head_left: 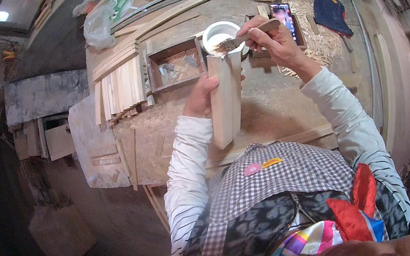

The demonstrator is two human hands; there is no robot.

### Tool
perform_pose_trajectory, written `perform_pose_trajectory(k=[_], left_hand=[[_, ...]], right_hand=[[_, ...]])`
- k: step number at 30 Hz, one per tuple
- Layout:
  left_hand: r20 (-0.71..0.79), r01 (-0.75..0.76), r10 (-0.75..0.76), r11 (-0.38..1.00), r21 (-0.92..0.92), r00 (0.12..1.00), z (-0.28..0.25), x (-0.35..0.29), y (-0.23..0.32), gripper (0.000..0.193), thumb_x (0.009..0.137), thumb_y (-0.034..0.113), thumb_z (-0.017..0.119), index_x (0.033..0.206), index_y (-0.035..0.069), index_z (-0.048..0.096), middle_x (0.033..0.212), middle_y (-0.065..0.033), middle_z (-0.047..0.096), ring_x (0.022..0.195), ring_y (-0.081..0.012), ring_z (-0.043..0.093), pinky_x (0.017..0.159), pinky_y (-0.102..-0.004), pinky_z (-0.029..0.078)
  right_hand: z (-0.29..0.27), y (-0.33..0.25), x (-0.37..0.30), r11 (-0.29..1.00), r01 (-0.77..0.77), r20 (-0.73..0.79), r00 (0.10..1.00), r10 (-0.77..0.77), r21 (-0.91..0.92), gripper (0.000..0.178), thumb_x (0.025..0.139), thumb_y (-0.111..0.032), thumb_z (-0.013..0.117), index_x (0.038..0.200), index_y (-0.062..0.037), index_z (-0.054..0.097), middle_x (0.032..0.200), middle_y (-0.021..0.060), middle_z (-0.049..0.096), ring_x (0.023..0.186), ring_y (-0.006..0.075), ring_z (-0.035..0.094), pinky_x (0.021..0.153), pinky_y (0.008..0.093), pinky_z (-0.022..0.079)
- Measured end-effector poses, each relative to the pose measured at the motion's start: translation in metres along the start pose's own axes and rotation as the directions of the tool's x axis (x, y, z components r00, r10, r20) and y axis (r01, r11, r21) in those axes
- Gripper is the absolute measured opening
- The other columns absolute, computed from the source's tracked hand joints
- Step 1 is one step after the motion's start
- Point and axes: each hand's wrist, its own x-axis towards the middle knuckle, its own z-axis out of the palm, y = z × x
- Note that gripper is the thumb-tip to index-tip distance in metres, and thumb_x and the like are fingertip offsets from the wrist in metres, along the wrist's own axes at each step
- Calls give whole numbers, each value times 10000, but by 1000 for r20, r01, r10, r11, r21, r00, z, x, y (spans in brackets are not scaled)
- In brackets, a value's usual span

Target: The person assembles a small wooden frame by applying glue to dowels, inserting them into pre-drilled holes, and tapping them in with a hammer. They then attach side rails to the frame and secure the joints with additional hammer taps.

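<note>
Pale wooden board (226,100) held over workbench (267,113), tilted so top end faces brush. Left hand (202,98) clamps its left edge, steadying it. Right hand (270,38) closed round brush (242,39), bristles touching board top, just beside white glue pot (218,34). Left of pot: open wooden box (176,65), stacked slats (121,90). Phone (284,16) behind right hand. Nothing blocks brush.

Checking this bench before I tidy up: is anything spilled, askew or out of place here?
Small pale sticks lie scattered loose across the bench beside the phone, unlike the slats stacked in a neat row. Otherwise nothing stands out: the left hand holds a board, the right hand a brush.
</note>
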Motion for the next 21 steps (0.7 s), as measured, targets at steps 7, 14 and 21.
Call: perform_pose_trajectory(k=[7, 14, 21], left_hand=[[-115, -150, 127, 964, -221, 985, 0, -11, -9, 863, 884, 553, 682, 1486, -21, 453, 1280, -223, 658, 1153, -302, 688, 930, -403, 602], [-196, -316, 270, 910, -267, 943, -20, 5, -13, 920, 962, 661, 487, 1588, 10, 316, 1500, -295, 498, 1319, -412, 578, 1057, -529, 527], [-450, -443, 358, 891, -95, 818, -16, -2, -10, 891, 949, 723, 478, 1556, 76, 405, 1393, -229, 601, 1232, -360, 634, 1019, -504, 549]], right_hand=[[-29, 62, 6, 954, -301, -328, 900, 285, 5, 276, 1070, -297, 592, 1113, -72, 746, 810, -28, 649, 696, 53, 569, 595, 210, 442], [-42, 111, 21, 812, -431, -415, 705, 576, 394, 365, 1070, -307, 608, 930, 20, 690, 809, 42, 686, 643, 104, 607, 547, 256, 480], [10, 64, -55, 799, -598, -308, 750, 585, 62, 474, 968, -448, 722, 1176, -30, 646, 902, 51, 698, 776, 128, 652, 677, 290, 545]])
